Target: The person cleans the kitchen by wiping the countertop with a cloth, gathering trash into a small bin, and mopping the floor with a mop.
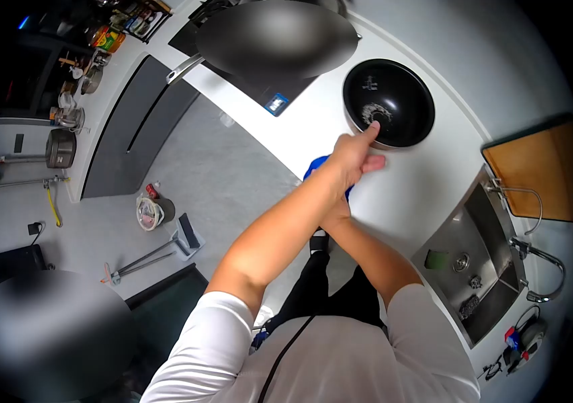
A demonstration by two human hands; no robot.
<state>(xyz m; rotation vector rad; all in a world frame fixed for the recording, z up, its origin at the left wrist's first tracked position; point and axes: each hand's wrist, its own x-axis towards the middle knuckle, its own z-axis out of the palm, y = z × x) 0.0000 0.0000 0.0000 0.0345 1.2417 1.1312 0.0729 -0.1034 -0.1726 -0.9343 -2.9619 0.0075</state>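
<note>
A black round pot [404, 101] stands on the white counter, with pale residue on its inside near the bottom. My left hand [359, 151] is at the pot's near rim, its thumb stretched out over the edge and other fingers apart from it below. Below and partly behind it is my right hand [337, 212], its fingers hidden by my left hand and wrist. Something blue, like a cloth [316, 165], shows beside both hands; which hand touches it is unclear.
A large wok [259, 57] sits on the hob, its handle over the counter edge. To the right are a steel sink [458, 235] with a faucet [555, 269] and a wooden board [535, 168]. A bin [154, 211] and a dustpan [189, 242] stand on the floor.
</note>
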